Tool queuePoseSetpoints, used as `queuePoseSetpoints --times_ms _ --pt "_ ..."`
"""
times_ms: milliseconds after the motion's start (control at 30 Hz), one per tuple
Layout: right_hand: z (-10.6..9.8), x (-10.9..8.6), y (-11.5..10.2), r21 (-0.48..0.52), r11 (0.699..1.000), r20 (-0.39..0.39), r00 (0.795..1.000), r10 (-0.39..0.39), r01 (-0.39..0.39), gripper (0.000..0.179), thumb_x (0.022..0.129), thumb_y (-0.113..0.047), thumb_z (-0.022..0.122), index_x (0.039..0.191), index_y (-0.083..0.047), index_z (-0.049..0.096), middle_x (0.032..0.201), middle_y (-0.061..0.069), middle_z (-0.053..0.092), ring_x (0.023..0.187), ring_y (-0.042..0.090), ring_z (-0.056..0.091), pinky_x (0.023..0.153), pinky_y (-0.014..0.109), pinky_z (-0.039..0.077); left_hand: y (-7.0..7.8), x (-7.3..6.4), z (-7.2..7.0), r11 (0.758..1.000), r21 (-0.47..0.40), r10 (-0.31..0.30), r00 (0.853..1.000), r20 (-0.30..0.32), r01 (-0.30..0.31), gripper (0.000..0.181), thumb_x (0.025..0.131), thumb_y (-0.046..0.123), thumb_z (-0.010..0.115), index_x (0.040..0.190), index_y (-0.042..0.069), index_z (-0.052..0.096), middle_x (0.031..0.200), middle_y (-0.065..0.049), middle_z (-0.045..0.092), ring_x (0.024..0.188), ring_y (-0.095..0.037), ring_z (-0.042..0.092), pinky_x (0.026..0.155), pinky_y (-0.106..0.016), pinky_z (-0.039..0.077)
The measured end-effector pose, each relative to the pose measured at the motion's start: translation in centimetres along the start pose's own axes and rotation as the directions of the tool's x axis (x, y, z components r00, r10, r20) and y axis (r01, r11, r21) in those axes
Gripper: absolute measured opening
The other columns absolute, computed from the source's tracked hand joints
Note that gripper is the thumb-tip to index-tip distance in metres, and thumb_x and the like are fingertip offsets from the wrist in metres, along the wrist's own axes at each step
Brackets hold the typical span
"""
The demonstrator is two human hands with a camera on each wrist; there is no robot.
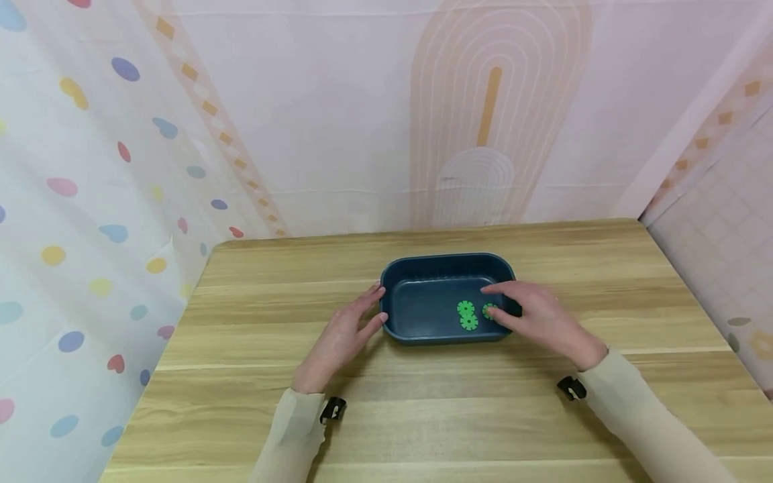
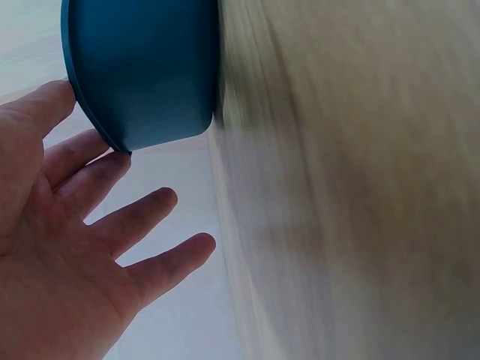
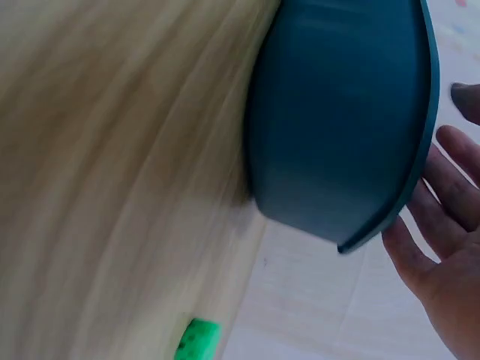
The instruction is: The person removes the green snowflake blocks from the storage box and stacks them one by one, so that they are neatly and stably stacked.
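Note:
A dark blue oblong tub [image 1: 423,329] stands on the wooden table. Several green notched discs [image 1: 466,308] lie inside it, toward its right part. My left hand [image 1: 341,335] touches the tub's left rim with its fingertips and thumb, fingers spread; the left wrist view shows two fingers reaching past the tub [image 2: 150,75]. Over the right end is my right hand [image 1: 540,315], thumb and index finger apart. Its thumb tip is beside one green disc [image 1: 488,310], partly covering it. In the right wrist view, other fingers [image 3: 450,180] lie against the tub's rim.
Wooden table [image 1: 423,416] surrounds the tub, with its back edge against a patterned curtain [image 1: 338,121]. A small green object [image 3: 198,341] sits near the bottom of the right wrist view; its kind cannot be told. Black bands [image 1: 333,409] are on both wrists.

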State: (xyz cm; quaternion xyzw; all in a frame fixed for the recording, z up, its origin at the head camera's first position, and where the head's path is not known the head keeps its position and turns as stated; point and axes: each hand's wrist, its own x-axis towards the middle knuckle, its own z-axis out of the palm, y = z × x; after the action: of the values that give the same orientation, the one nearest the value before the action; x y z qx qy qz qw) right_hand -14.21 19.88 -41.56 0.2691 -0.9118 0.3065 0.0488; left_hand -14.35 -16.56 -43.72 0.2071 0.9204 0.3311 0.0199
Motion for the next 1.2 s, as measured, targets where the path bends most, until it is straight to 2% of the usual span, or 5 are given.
queuePoseSetpoints --times_ms 167,400,567,900,1200 --pt "0.7 1.1 -0.5 0.0 1.0 0.089 0.996 0.026 -0.026 0.038 0.098 -0.022 0.074 0.131 -0.005 0.07 0.129 0.01 0.071 0.115 0.03 0.067 0.098 0.053 0.054 0.1 0.0 -0.1 1.0 0.0 0.0 1.0 0.003 0.0 0.054 0.108 0.028 0.058 0.157 0.008 0.045 0.165 -0.007 0.037 0.148 -0.031 0.04 0.118 -0.05 0.037" --pt "1.8 2.5 -0.7 -0.021 0.999 0.197 0.979 0.051 -0.047 0.04 0.102 -0.03 0.069 0.133 -0.006 0.068 0.12 0.007 0.074 0.071 0.01 0.057 0.067 0.032 0.052 0.1 0.1 0.0 1.0 0.013 0.005 1.0 0.002 -0.005 0.055 0.108 0.03 0.058 0.157 0.009 0.045 0.165 -0.007 0.036 0.147 -0.032 0.041 0.117 -0.051 0.038" --pt "2.3 3.1 -0.7 -0.069 0.997 0.254 0.965 0.059 -0.043 0.039 0.103 -0.031 0.067 0.133 -0.006 0.068 0.119 0.006 0.074 0.085 0.011 0.066 0.076 0.035 0.059 0.0 0.1 -0.1 1.0 0.028 -0.005 1.0 0.013 0.005 0.055 0.108 0.032 0.058 0.157 0.009 0.045 0.165 -0.007 0.036 0.148 -0.032 0.04 0.117 -0.052 0.037" --pt "2.8 4.5 -1.0 -0.087 0.996 0.347 0.936 0.05 -0.021 0.039 0.101 -0.024 0.07 0.132 0.0 0.068 0.068 -0.008 0.063 0.048 0.004 0.047 0.05 0.025 0.04 0.2 -0.1 -0.2 0.999 0.024 -0.024 1.0 0.019 0.024 0.055 0.108 0.031 0.057 0.158 0.01 0.045 0.165 -0.007 0.036 0.148 -0.03 0.039 0.118 -0.05 0.036" --pt "3.5 5.5 -0.9 -0.065 0.998 0.376 0.926 0.004 0.022 0.036 0.1 -0.016 0.071 0.134 -0.004 0.067 0.124 0.009 0.072 0.099 0.014 0.069 0.088 0.038 0.058 0.3 -0.1 -0.2 1.0 0.016 -0.016 1.0 0.013 0.015 0.054 0.108 0.03 0.058 0.157 0.009 0.045 0.165 -0.007 0.036 0.148 -0.031 0.04 0.118 -0.049 0.036"
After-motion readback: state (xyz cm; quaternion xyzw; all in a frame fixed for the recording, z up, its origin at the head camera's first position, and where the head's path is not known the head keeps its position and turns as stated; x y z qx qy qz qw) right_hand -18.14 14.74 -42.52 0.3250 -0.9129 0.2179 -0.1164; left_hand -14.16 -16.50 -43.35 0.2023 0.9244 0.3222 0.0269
